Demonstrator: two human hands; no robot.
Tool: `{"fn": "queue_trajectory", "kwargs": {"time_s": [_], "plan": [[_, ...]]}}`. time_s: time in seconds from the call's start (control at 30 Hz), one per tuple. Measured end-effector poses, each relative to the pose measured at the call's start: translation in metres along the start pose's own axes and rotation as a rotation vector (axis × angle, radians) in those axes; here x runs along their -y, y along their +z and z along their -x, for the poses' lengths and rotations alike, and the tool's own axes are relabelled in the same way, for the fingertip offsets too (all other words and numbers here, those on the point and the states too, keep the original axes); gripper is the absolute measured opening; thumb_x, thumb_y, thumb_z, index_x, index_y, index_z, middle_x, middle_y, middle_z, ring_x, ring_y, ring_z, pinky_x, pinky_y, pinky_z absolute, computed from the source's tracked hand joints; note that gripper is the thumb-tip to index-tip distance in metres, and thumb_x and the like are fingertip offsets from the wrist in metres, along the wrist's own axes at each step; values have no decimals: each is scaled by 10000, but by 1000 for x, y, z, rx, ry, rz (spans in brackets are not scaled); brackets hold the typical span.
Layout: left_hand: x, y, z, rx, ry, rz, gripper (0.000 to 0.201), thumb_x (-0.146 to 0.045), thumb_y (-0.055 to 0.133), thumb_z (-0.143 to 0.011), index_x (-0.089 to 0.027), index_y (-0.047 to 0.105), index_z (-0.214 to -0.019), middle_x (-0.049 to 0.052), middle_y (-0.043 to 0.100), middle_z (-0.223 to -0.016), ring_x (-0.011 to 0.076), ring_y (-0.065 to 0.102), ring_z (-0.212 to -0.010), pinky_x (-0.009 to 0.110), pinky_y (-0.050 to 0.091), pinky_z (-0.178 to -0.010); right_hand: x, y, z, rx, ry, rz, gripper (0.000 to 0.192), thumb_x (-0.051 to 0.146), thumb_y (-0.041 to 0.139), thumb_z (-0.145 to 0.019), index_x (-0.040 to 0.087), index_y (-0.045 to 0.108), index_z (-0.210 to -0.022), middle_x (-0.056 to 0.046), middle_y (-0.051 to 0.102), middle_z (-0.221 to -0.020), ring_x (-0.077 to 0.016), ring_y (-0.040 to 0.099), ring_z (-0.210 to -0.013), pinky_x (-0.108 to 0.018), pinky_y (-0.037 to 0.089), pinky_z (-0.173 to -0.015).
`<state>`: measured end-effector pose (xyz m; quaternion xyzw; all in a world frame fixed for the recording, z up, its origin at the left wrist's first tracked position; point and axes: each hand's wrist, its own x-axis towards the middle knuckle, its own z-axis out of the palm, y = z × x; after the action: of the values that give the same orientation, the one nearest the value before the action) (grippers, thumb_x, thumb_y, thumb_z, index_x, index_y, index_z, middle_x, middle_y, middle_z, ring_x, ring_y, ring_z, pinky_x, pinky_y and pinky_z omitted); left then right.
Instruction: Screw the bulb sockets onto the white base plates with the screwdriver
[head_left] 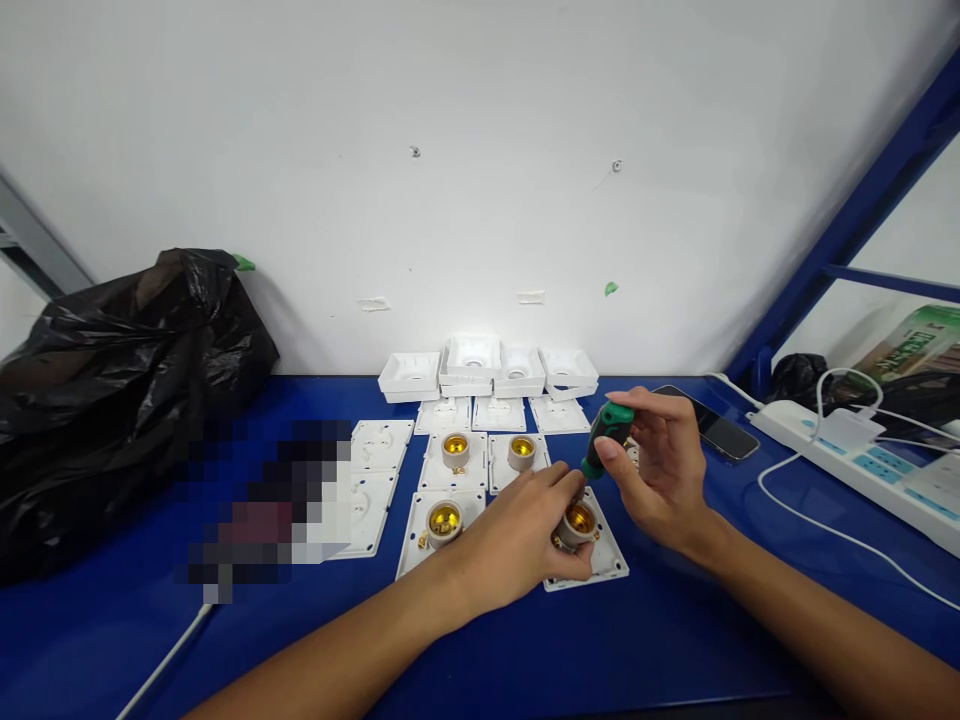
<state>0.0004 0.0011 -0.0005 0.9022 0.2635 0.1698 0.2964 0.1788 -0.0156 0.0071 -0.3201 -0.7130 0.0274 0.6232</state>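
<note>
My right hand (pixel 664 470) grips a screwdriver (pixel 611 430) with a green and black handle, tilted down toward a lamp socket (pixel 579 521). That round socket has a brass-coloured inside and sits on a square white plate (pixel 609 562). My left hand (pixel 536 525) is closed around the socket's left side, with the thumb in front and fingers behind. The screwdriver's tip is hidden behind my left fingers. Left of it, more white plates carry sockets: one nearer socket (pixel 444 521), partly behind my wrist, and two farther ones (pixel 454 450).
White box-shaped covers (pixel 474 355) and flat plates (pixel 500 413) line the wall. More plates (pixel 373 500) lie left, beside a pixelated area. A black bag (pixel 135 400) fills the far left. Rightward are a phone (pixel 724 430), a power strip (pixel 870 465) and a white cable (pixel 817 540).
</note>
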Motion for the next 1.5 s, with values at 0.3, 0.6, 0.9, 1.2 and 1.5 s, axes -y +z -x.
{"fn": "queue_trajectory", "kwargs": {"time_s": [0.3,0.6,0.9,1.2,1.5], "plan": [[0,-2,0,-10,2,57,237,-252,679,-786,-210,564,-989,42,603,-1027,221,573,-896,341,469,-761,0,-1,-1,34,22,-3,429,179,644,-906,321,510,-1287,-10,580,-982,-142,570,-739,-292,528,-591],[-1,-2,0,-4,-2,66,339,-232,685,-790,-223,586,-1114,47,611,-1048,239,587,-943,361,482,-809,5,1,-4,41,-37,-125,452,108,655,-874,294,540,-1271,-9,547,-926,-140,536,-742,-277,518,-565],[0,0,1,-19,-7,72,324,-241,682,-782,-215,573,-1086,50,610,-1040,226,579,-901,349,469,-762,2,0,-2,43,-58,-140,499,80,647,-871,293,531,-1308,-10,564,-929,-141,552,-752,-280,531,-578],[1,-1,0,-15,-6,52,251,-248,678,-776,-205,547,-986,45,612,-1038,214,568,-867,339,460,-729,2,1,-2,41,-51,-150,527,33,651,-861,267,544,-1321,-9,542,-962,-126,548,-786,-267,526,-619],[1,1,0,-24,-11,35,286,-237,692,-776,-202,573,-1033,45,614,-1034,211,566,-864,343,453,-727,4,-1,-4,102,-10,-93,515,80,653,-886,300,520,-1332,-1,550,-964,-129,544,-774,-283,518,-627]]}}
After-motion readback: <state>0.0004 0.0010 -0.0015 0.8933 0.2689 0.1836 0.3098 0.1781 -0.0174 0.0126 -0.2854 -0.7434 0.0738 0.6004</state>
